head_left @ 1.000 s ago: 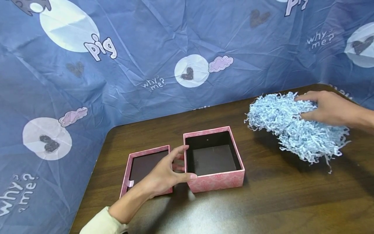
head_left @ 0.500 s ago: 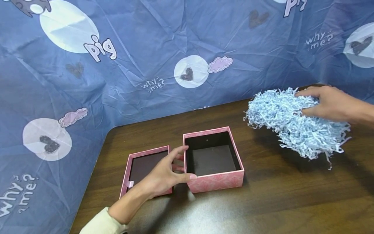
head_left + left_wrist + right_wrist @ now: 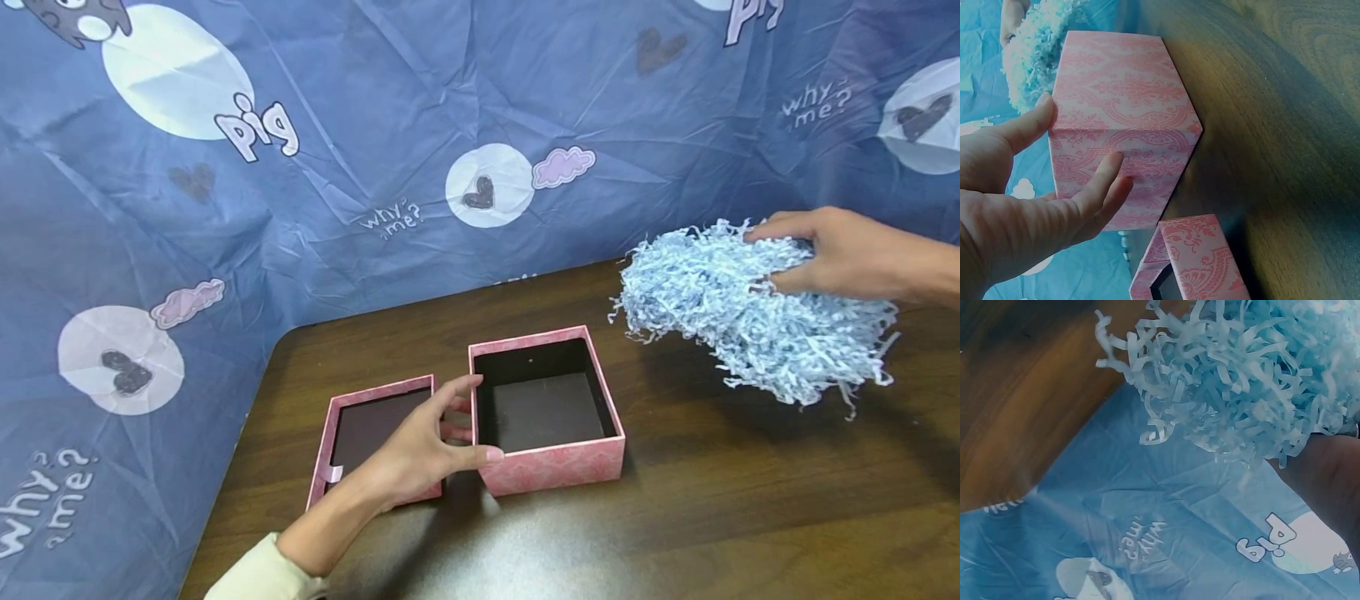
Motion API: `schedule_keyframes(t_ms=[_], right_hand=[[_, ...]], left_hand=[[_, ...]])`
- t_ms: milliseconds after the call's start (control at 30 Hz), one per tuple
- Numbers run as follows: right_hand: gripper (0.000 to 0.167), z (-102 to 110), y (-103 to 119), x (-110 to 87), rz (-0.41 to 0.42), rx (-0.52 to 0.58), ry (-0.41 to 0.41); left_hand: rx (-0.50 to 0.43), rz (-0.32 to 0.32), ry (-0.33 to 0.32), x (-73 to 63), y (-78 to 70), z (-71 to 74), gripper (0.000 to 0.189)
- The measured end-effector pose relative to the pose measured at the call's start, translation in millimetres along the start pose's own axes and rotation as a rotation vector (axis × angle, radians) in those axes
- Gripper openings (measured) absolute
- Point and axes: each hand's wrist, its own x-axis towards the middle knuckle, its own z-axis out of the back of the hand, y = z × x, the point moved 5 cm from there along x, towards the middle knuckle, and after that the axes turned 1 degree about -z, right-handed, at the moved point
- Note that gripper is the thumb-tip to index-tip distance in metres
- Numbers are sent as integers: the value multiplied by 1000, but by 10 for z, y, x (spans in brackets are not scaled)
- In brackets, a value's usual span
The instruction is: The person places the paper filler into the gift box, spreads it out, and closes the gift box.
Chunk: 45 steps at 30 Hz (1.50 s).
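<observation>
On the wooden table sits a pink patterned box [image 3: 555, 468] with a dark, bare inside. My left hand [image 3: 420, 450] holds it at the near left corner, thumb at the front rim and fingers along the left side; the left wrist view shows those fingers against the box's patterned side [image 3: 1141, 169]. To the right, my right hand [image 3: 847, 254] grips a large fluffy clump of light blue shredded paper [image 3: 750, 308], raised above the table with strands hanging down. The right-hand fingertips are partly buried in the paper.
A shallow pink lid [image 3: 375, 417], dark inside and with a small white tab, lies left of the box, partly behind my left wrist. A blue printed cloth [image 3: 360, 150] hangs behind the table [image 3: 712, 517].
My right hand has lifted the shredded paper slightly higher and shifted it a little to the left. The left hand, the box and the lid have stayed in place.
</observation>
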Motion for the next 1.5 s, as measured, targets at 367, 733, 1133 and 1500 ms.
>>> schedule_keyframes(t_ms=[367, 733, 1133, 1500], right_hand=[[61, 60, 374, 10, 91, 11, -22], [61, -64, 677, 71, 177, 64, 27], [57, -242, 1160, 166, 322, 93, 62], [55, -492, 1435, 204, 403, 104, 136]], left_hand=[[-14, 1, 7, -3, 8, -4, 83], [9, 1, 2, 6, 3, -10, 82], [22, -1, -1, 17, -1, -4, 83], [19, 7, 2, 7, -4, -9, 84]])
